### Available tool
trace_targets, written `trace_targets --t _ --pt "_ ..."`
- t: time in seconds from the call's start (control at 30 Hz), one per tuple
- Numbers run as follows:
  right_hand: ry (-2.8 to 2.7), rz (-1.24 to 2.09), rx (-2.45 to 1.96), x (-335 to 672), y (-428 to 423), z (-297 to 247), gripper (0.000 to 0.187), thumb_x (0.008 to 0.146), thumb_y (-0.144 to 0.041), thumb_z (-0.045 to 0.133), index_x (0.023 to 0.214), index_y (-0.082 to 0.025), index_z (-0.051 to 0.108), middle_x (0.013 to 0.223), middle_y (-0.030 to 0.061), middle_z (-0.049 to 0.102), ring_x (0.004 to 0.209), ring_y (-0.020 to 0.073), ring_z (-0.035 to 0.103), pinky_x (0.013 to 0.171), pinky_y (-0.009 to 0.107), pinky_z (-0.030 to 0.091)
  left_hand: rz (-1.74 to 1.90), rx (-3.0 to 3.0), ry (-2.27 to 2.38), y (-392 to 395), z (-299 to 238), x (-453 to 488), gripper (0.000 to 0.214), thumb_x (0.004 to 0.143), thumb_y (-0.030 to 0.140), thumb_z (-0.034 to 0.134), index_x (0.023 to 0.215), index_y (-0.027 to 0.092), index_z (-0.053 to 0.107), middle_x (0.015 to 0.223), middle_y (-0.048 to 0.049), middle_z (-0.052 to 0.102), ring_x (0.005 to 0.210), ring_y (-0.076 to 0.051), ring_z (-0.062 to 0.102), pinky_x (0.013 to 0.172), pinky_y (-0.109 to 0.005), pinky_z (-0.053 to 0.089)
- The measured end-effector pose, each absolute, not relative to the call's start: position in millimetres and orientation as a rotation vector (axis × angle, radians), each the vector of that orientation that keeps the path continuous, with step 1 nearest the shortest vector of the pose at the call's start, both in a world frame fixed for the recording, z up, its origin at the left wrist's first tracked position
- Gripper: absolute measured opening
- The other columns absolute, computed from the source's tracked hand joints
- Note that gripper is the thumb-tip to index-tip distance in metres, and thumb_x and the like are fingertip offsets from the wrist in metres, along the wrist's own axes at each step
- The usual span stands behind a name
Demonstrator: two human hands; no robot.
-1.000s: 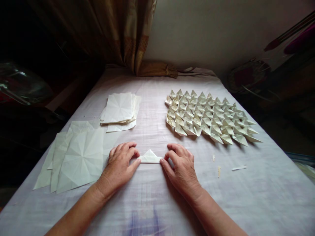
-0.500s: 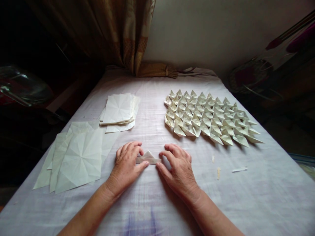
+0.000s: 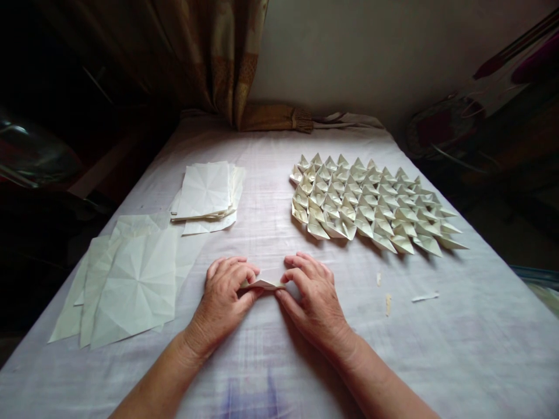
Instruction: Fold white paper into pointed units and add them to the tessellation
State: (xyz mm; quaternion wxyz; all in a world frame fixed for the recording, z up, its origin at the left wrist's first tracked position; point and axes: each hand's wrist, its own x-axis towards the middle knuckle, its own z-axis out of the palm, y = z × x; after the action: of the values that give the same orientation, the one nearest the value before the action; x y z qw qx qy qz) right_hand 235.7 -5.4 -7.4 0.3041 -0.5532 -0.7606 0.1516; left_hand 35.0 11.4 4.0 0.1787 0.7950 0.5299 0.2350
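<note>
A small folded piece of white paper (image 3: 265,284) is held between my two hands, low over the cloth. My left hand (image 3: 225,294) pinches its left end between thumb and fingers. At the other end, my right hand (image 3: 311,297) grips it the same way, thumb nearest me. The paper's middle shows as a low peak; its ends are partly hidden by my fingers. Many finished paper boats (image 3: 367,203) stand in tight rows beyond my right hand. Creased paper sheets (image 3: 137,282) lie spread out to the left of my left hand.
A stack of creased square sheets (image 3: 205,189) sits farther back on the left. Paper scraps (image 3: 388,304) and a thin white strip (image 3: 425,297) lie to the right. A pale cloth (image 3: 279,361) covers the surface; a brown curtain (image 3: 238,64) hangs at its far edge.
The folded paper has been tipped, so its triangular peak and front band no longer face me. Both hands keep hold of its ends. The view has shifted slightly.
</note>
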Motion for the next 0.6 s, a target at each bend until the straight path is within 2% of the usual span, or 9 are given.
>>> trace_targets --t 0.17,0.27,0.37,0.47,0.6 --pt "-1.997 0.431 -1.421 235.7 -4.0 -8.3 0.012 0.082 -0.016 0.064 0.088 -0.024 0.058 0.116 0.0043 0.068 0.126 0.0286 0.050 0.102 0.047 0.033 0.668 2.241 1.517 12.2 5.5 35.5 0.007 0.083 0.021 0.065 0.085 0.023 0.058 0.083 0.0011 0.067 0.088 -0.020 0.060 0.102 -0.042 0.035" --pt "-1.982 0.441 -1.401 235.4 -3.2 -8.4 0.010 0.083 -0.015 0.063 0.087 -0.024 0.058 0.113 0.0043 0.069 0.125 0.0287 0.051 0.102 0.046 0.034 0.650 2.228 1.479 12.9 8.7 35.7 0.007 0.085 0.023 0.063 0.092 0.024 0.064 0.083 0.0003 0.068 0.086 -0.020 0.059 0.102 -0.043 0.034" --pt "-1.950 0.460 -1.358 234.8 -2.1 -7.3 0.009 0.085 -0.017 0.061 0.089 -0.024 0.058 0.108 0.0042 0.070 0.120 0.0273 0.054 0.101 0.045 0.037 0.621 2.205 1.421 14.3 12.7 35.0 0.012 0.088 0.025 0.058 0.079 0.023 0.064 0.077 0.0009 0.066 0.081 -0.019 0.059 0.101 -0.043 0.035" --pt "-1.918 0.490 -1.307 234.2 -1.0 -5.5 0.011 0.086 -0.017 0.059 0.095 -0.024 0.059 0.100 0.0039 0.072 0.108 0.0241 0.061 0.096 0.042 0.041 0.641 2.154 1.420 16.0 14.6 33.2 0.014 0.088 0.026 0.054 0.077 0.023 0.063 0.072 0.0026 0.065 0.074 -0.017 0.059 0.100 -0.042 0.037" --pt "-1.864 0.532 -1.278 233.4 -0.3 -3.3 0.007 0.087 -0.020 0.058 0.094 -0.023 0.062 0.086 0.0036 0.071 0.081 0.0194 0.064 0.076 0.034 0.048 0.667 2.085 1.430 16.2 14.2 31.3 0.014 0.086 0.030 0.054 0.079 0.023 0.064 0.073 0.0023 0.067 0.076 -0.019 0.060 0.098 -0.039 0.041"
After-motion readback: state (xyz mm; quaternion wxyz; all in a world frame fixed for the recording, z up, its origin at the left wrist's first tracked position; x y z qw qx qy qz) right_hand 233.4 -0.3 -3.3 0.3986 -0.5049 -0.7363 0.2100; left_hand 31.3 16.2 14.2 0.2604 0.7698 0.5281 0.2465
